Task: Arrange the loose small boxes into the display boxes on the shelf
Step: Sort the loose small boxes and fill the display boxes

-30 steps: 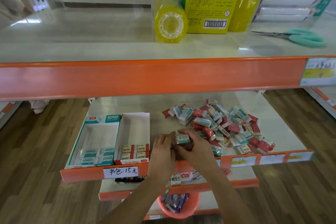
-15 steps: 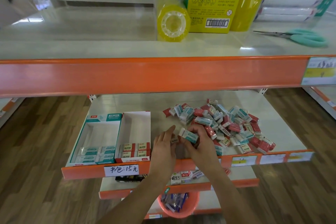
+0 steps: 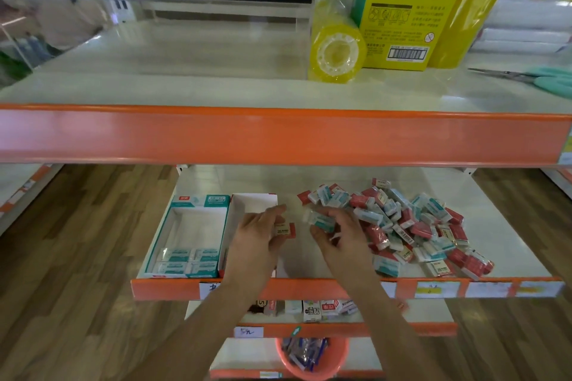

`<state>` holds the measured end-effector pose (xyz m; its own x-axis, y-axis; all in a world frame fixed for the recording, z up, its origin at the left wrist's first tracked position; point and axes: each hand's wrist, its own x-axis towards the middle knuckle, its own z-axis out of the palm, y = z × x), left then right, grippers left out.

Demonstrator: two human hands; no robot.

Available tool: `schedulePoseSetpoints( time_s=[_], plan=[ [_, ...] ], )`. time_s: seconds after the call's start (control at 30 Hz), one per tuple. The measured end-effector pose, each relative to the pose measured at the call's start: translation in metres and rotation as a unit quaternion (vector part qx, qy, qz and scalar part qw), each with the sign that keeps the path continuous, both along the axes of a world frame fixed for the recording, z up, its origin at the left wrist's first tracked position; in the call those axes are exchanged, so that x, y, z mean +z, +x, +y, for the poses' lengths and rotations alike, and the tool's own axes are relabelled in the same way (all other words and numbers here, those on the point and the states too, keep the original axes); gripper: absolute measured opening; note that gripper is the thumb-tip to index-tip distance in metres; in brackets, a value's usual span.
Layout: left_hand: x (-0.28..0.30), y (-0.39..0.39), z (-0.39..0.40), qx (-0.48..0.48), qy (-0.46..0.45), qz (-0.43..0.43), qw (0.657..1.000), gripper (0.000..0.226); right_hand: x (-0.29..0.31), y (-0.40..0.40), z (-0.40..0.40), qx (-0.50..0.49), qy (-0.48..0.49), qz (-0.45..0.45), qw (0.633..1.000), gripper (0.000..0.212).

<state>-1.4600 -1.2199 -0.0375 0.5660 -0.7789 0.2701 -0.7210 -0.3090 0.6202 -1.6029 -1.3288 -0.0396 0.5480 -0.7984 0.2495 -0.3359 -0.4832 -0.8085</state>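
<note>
Both hands work over the middle shelf; head view only. Left hand pinches a small red-and-white box between thumb and fingers, just to the 3 o'clock side of the red-edged white display box. Right hand curls its fingers round a small teal-and-white box at the 9 o'clock edge of the loose pile of red and teal small boxes.

Step, as judged: sorting by colour, one box per hand. Next move likely calls for the red box to go into the red-edged display box, and the teal one across to the teal-edged display box at 9 o'clock, which holds a front row only.

Edges: the orange shelf lip runs under both wrists at 6 o'clock; the upper orange shelf rail overhangs at 12 o'clock. Bare shelf lies between the hands.
</note>
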Motion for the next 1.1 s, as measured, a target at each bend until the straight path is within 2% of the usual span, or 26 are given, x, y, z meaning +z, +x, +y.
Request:
schedulePoseSetpoints(
  time_s=[0.13, 0.37, 0.57, 0.77, 0.9, 1.1],
  plan=[
    [-0.001, 0.027, 0.011, 0.023, 0.038, 0.005, 0.999, 0.042, 0.000, 0.028, 0.016, 0.027, -0.007, 0.025, 0.999, 0.025],
    [-0.011, 0.037, 0.016, 0.023, 0.115, 0.030, 0.993, 0.043, 0.000, 0.053, 0.026, 0.027, 0.018, 0.044, 0.998, 0.031],
    [-0.016, 0.034, 0.013, -0.017, 0.118, 0.066, 0.991, 0.040, 0.000, 0.053, 0.024, 0.016, 0.012, 0.060, 0.998, 0.030],
    [-0.016, 0.035, 0.014, -0.056, 0.117, 0.049, 0.990, 0.039, 0.001, 0.056, 0.027, 0.012, 0.024, 0.056, 0.998, 0.032],
    [-0.009, 0.037, 0.019, -0.030, 0.113, 0.003, 0.993, 0.049, 0.002, 0.061, 0.031, 0.018, 0.040, 0.060, 0.997, 0.030],
    [0.003, 0.067, 0.045, 0.032, 0.056, -0.006, 0.998, 0.045, 0.010, 0.084, 0.040, 0.058, 0.011, 0.083, 0.995, 0.025]
  ],
)
